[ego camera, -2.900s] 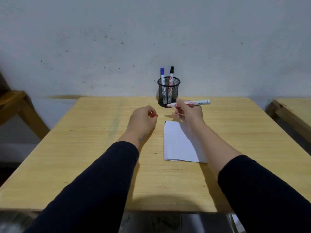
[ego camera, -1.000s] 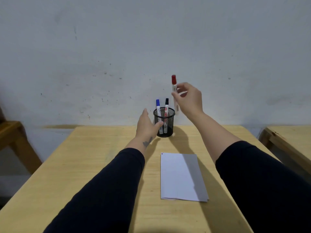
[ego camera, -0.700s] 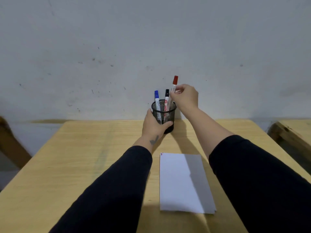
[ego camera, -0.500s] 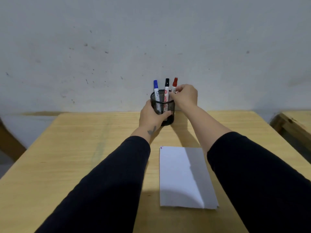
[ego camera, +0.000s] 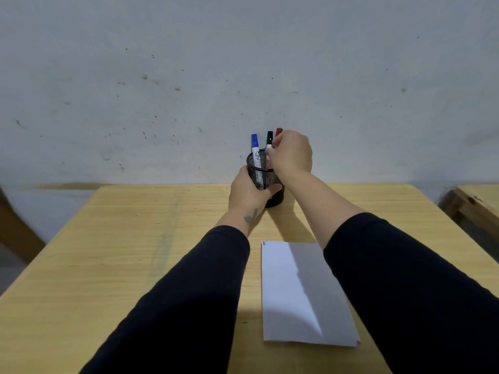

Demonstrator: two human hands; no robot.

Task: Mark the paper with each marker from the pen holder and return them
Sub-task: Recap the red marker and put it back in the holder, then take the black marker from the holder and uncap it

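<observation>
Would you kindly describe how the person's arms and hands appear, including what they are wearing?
Both arms wear long dark navy-black sleeves that stop short of the wrists. The left hand and right hand are bare: no gloves, rings or watch visible. A small dark tattoo marks the left wrist.

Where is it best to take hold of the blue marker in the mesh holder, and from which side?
Pinch the blue marker by its cap and upper barrel, coming from above. It stands nearly upright in the pen holder, so only its top is free; the left hand wraps the holder's left side.
</observation>
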